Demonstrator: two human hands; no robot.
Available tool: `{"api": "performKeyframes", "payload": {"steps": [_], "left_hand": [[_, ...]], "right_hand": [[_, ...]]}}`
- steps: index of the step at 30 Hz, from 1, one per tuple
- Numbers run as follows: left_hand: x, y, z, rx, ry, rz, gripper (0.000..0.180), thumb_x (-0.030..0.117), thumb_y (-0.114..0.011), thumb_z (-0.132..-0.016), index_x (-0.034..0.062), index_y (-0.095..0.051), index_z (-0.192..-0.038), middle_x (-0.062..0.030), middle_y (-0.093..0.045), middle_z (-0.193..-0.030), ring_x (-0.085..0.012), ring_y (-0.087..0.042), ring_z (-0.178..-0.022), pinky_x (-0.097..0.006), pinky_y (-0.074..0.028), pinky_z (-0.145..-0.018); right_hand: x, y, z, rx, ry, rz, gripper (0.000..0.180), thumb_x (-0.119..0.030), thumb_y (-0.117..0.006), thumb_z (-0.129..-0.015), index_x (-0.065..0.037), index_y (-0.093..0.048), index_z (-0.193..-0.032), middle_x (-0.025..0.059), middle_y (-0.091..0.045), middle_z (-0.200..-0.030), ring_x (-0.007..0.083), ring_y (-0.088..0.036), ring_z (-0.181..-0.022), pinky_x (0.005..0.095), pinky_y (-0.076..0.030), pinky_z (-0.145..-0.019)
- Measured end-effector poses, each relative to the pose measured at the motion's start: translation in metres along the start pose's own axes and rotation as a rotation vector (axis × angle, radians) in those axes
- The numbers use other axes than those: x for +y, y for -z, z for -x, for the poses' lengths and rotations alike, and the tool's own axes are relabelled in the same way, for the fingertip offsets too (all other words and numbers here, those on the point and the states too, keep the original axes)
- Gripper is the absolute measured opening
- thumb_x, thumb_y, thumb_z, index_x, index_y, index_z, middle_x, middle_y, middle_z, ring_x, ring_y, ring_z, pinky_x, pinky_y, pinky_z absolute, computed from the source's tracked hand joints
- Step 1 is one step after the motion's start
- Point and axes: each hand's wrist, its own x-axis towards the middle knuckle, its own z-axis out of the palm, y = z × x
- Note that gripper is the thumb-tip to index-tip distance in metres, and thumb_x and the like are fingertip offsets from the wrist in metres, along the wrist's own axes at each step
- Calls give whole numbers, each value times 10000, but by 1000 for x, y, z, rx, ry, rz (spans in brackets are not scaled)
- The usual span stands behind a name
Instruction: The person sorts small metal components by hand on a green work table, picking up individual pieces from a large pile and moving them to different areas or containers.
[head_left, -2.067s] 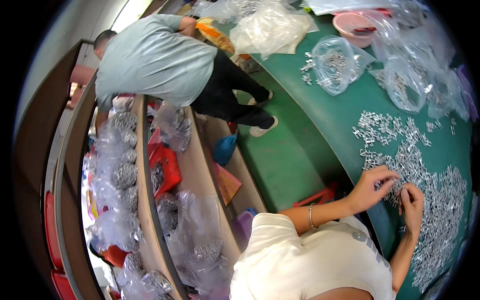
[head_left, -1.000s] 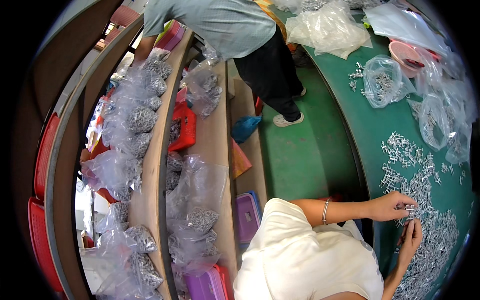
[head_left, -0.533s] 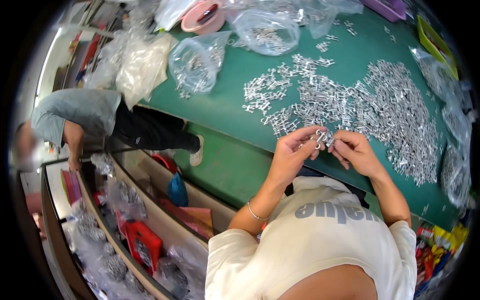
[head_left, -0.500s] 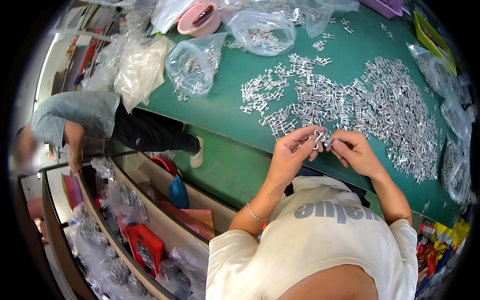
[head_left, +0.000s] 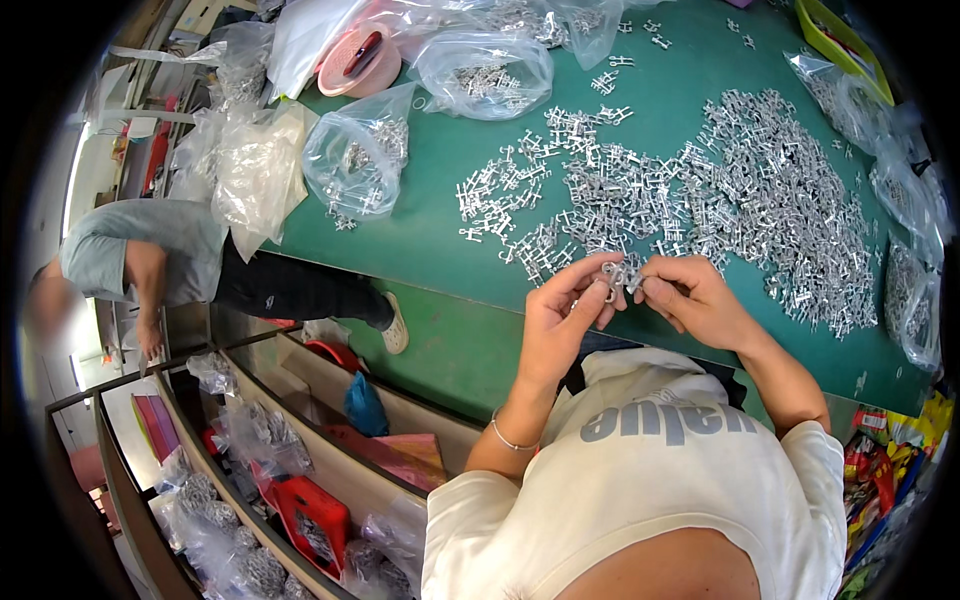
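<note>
My left hand (head_left: 562, 312) is closed, its thumb and fingers pinching a few small silver metal fittings with ringed ends (head_left: 624, 272). From the other side my right hand (head_left: 702, 303) grips the same cluster with thumb and forefinger, so both hands meet over the table's near edge. Just beyond them, a wide spread of similar fittings (head_left: 620, 190) lies on the green table (head_left: 440, 220). A denser heap (head_left: 790, 200) extends to the right. The exact shape of the held pieces is partly hidden by my fingers.
Clear bags of fittings (head_left: 358, 160) stand at the table's left, near a pink basket (head_left: 345, 75). A green tray (head_left: 845, 45) and more bags (head_left: 905, 300) line the right. Another person (head_left: 150, 250) bends over wooden compartments (head_left: 330, 430) on the left.
The whole view has shifted slightly. My hands stay together, and the held fittings have turned a little between my fingers. The other person's hand has shifted slightly at the compartments.
</note>
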Motion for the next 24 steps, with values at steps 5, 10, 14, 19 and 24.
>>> {"api": "performKeyframes", "payload": {"steps": [5, 10, 14, 19, 24], "left_hand": [[3, -4, -2, -11, -35, -161, 323, 24, -540, -822, -63, -501, -1131, -76, -568, -778, -74, -446, -612, -184, -336, -526], [-11, 9, -4, -78, -26, 117, 363, -4, -588, -797, -36, -508, -1150, -57, -593, -855, -90, -548, -763, -205, -429, -635], [-8, -3, 3, 76, -176, -250, 355, 3, -600, -794, -40, -518, -1138, -62, -598, -863, -94, -556, -776, -215, -447, -677], [-4, -3, 5, 25, -146, -268, 342, 3, -604, -792, -44, -527, -1123, -68, -597, -872, -99, -561, -775, -220, -452, -688], [-1, -4, 4, 32, -59, -140, 308, 31, -570, -816, -46, -525, -1111, -73, -580, -797, -86, -507, -670, -205, -402, -586]], "right_hand": [[-3, 4, -2, -45, -86, -74, 180, -144, -464, -890, -17, -554, -799, -20, -411, -542, 42, -341, -465, 214, -279, -434], [1, -7, 0, -21, -184, -320, 222, -175, -455, -908, -20, -544, -776, -35, -405, -533, 33, -351, -442, 200, -270, -411], [8, -14, 1, 43, -89, -197, 246, -199, -456, -914, -25, -545, -764, -36, -413, -531, 28, -363, -433, 194, -265, -399], [-13, 15, -3, -134, -163, -66, 207, -169, -491, -885, -17, -553, -760, -8, -440, -538, 50, -405, -468, 227, -290, -430], [-18, 9, -5, -32, 153, 245, 131, -117, -542, -831, -9, -565, -762, 82, -517, -603, 192, -519, -537, 295, -378, -502]]}}
